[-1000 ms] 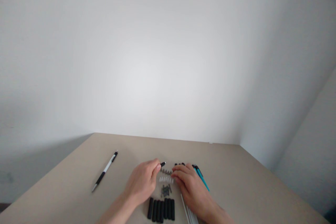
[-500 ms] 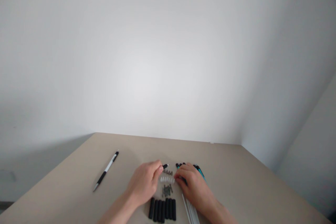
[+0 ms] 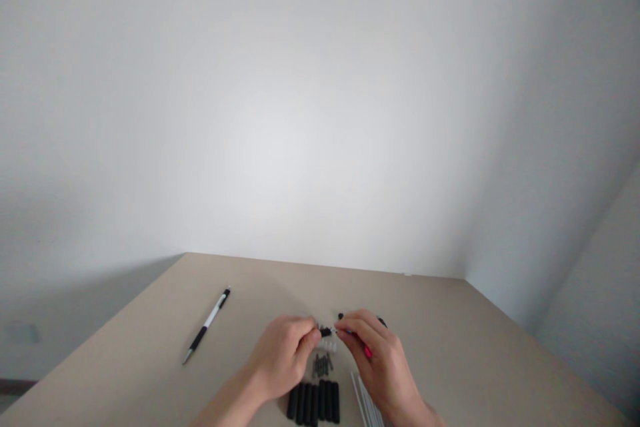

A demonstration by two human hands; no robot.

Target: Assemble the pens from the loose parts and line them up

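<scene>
My left hand [image 3: 285, 357] is closed in a pinch on a small black pen part [image 3: 325, 331] above the table. My right hand [image 3: 377, 357] is closed too, its fingertips meeting the left hand's at that part; a bit of pink or red [image 3: 367, 351] shows under its fingers. Below the hands lie a row of black grip sleeves [image 3: 314, 402], a small heap of dark springs or tips [image 3: 321, 365], clear small pieces [image 3: 329, 345] and white tubes [image 3: 367, 403].
A finished black and white pen [image 3: 207, 325] lies alone to the left on the beige table [image 3: 440, 347]. Another black part [image 3: 341, 315] lies just beyond my right hand. A white wall rises behind the table's far edge.
My right hand rose off the parts and met my left hand's fingertips. The teal pen seen by my right hand is now hidden. The view shifted slightly.
</scene>
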